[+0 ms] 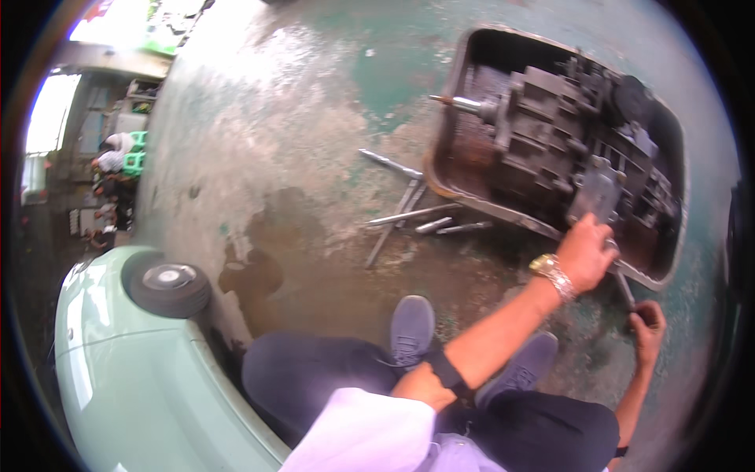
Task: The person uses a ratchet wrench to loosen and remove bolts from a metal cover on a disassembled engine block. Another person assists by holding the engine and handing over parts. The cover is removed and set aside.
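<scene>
At frame right, the right hand (648, 324) pinches a slim grey metal bar (624, 289); the left hand (586, 253) curls at a grimy grey metal gearbox (544, 118), its grip unclear.

A car workshop — gearbox (543, 118) in a tray (491, 206), tools (413, 215) on stained floor (275, 236) (a green car (149, 377) stands alongside)

Matt, rough metal gearbox (543, 114)

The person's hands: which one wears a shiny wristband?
The left hand, beside the grey metal part, wears the shiny wristband; the right hand, holding a slim bar, has a bare wrist.
</scene>
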Available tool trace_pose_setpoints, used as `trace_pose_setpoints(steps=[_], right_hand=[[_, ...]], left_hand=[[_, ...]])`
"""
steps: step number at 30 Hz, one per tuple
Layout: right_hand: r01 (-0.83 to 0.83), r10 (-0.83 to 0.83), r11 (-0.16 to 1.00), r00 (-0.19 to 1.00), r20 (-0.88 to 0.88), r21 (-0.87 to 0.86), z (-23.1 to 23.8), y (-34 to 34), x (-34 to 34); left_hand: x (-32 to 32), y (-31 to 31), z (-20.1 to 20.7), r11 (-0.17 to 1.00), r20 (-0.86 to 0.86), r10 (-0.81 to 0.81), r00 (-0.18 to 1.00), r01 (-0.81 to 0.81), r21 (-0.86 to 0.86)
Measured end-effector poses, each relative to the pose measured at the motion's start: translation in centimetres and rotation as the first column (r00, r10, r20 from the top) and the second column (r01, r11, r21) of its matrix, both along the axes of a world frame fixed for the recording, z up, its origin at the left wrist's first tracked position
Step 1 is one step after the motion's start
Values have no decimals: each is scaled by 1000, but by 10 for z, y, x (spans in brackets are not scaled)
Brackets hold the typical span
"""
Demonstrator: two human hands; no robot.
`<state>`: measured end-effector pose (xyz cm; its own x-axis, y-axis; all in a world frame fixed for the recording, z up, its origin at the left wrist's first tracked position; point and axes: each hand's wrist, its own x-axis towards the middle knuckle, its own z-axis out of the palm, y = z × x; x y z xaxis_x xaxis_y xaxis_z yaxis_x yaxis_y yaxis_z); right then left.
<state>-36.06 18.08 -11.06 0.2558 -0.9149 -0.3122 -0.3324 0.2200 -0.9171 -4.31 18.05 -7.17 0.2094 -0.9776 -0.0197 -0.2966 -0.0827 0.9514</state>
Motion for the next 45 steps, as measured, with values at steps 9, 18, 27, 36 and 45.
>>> trace_pose_setpoints(steps=[9, 18, 27, 36, 45], right_hand=[[456, -444, 886, 886, -136, 83, -48, -68, -41], [549, -538, 835, 827, 165, -31, 49, -174, 99], [-224, 91, 830, 958, -273, -511, 111, -98, 293], [-957, 592, 172, 289, -752, -232, 56, 20, 301], [-916, 458, 319, 375, -806, -244, 32, 75, 187]], left_hand=[[-22, 11, -8, 976, -267, 202, 942, -215, -20], [-46, 22, -20, 875, -371, 440, 818, -483, -28], [15, 40, -38, 947, -683, 80, 726, 158, 279], [180, 42, 43, 695, -356, 698, 621, -707, 130], [32, -21, 35, 837, 213, -539, 815, 491, 241]])
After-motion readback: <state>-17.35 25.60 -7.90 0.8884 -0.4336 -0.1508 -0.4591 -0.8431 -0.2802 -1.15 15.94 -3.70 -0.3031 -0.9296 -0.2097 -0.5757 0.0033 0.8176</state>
